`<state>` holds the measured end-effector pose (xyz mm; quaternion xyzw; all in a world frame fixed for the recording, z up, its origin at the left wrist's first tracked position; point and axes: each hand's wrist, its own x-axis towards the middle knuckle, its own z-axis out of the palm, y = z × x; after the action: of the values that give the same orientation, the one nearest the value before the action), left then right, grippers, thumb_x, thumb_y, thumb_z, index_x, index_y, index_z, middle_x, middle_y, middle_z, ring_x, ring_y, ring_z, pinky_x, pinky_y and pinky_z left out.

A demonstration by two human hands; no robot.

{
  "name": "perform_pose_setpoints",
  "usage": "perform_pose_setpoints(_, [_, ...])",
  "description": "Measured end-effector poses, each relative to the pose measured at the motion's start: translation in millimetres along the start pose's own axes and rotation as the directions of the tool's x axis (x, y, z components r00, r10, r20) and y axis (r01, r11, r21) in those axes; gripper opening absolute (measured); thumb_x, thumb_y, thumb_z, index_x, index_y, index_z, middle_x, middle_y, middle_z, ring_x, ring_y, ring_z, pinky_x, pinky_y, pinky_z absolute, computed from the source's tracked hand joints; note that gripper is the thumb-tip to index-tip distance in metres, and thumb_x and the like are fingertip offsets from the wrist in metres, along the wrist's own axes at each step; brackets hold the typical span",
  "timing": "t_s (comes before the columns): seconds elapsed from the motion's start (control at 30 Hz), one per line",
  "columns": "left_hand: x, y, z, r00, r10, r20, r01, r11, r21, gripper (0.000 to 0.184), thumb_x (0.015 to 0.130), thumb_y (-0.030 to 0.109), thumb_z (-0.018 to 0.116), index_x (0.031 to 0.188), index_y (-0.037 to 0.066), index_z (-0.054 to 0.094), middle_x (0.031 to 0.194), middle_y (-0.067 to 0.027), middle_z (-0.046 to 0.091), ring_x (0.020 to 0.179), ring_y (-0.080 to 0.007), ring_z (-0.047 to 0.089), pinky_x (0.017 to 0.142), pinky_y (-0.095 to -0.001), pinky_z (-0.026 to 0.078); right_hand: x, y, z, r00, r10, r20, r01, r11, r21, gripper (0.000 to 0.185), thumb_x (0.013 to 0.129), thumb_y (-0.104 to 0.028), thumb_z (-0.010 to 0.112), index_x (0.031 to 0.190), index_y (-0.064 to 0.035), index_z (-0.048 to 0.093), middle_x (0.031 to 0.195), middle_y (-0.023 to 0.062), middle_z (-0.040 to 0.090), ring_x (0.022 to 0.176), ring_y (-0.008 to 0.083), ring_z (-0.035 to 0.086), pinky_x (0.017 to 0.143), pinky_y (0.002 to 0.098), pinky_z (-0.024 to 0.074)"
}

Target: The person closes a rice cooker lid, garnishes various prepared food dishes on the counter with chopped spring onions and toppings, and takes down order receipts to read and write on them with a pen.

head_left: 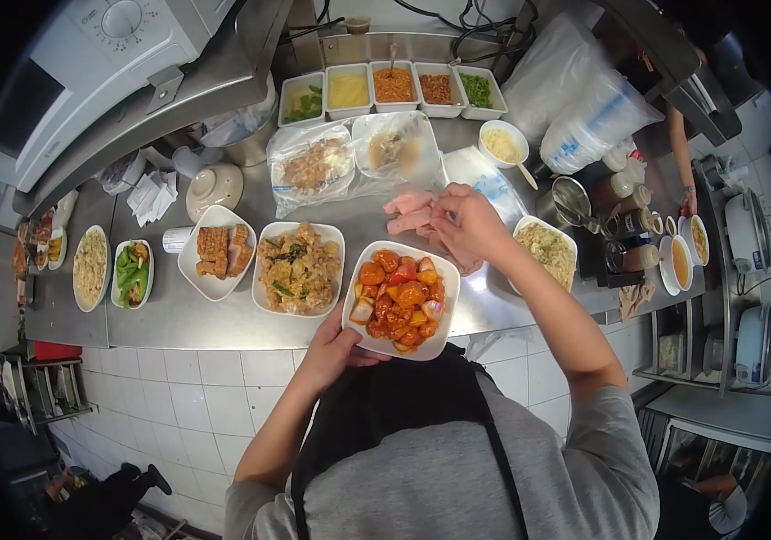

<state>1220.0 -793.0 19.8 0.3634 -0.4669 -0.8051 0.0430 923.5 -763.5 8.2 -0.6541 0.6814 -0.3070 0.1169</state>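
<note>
My left hand grips the near left edge of a white square bowl, held tilted at the counter's front edge. Glossy orange-red chunks with peppers and onion fill it. Just beyond the bowl, my right hand has its fingers pinched together on a crumpled pink cloth lying on the counter. Part of the cloth is hidden by that hand. To the bowl's left sits a white dish of fried, battered-looking pieces. A bowl of fried rice stands under my right forearm.
Several white tubs of toppings line the back, behind plastic-wrapped containers. More plated food, including browned meat slabs and greens, extends left. Sauce bottles crowd the right. Another person's hand touches a plate at far right.
</note>
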Motion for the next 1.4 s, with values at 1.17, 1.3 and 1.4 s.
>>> perform_pose_setpoints(1.17, [3,55,-21,0.937,0.325,-0.126,-0.331,0.943,-0.027,0.048,0.078,0.012,0.045,0.124,-0.001,0.037,0.113,-0.0197,0.053,0.089,-0.0352,0.062,0.067,-0.0410,0.056,124,89,-26,0.763,0.490,-0.421,-0.540,0.842,0.002,0.030,0.079,-0.022,0.054,0.099,-0.0005,0.053,0.085,0.0200,0.061,0.079,0.0368,0.061,0.068,0.0468,0.0493])
perform_pose_setpoints(1.3, [19,36,-62,0.953,0.177,-0.245,-0.201,0.976,-0.079,0.045,0.085,0.014,0.047,0.123,-0.007,0.036,0.111,-0.0237,0.054,0.088,-0.0374,0.061,0.071,-0.0440,0.054,151,94,-24,0.721,0.533,-0.444,-0.661,0.722,-0.206,0.022,0.081,-0.015,0.050,0.099,-0.0046,0.055,0.095,0.0133,0.059,0.085,0.0313,0.060,0.067,0.0421,0.0493])
perform_pose_setpoints(1.4, [26,34,-75,0.954,0.160,-0.254,-0.184,0.980,-0.073,0.044,0.082,0.013,0.046,0.119,-0.010,0.037,0.103,-0.0254,0.057,0.083,-0.0373,0.062,0.068,-0.0430,0.054,169,79,-29,0.772,0.365,-0.520,-0.592,0.711,-0.380,0.022,0.082,-0.015,0.048,0.101,-0.0058,0.055,0.100,0.0103,0.056,0.096,0.0264,0.055,0.072,0.0387,0.0466])
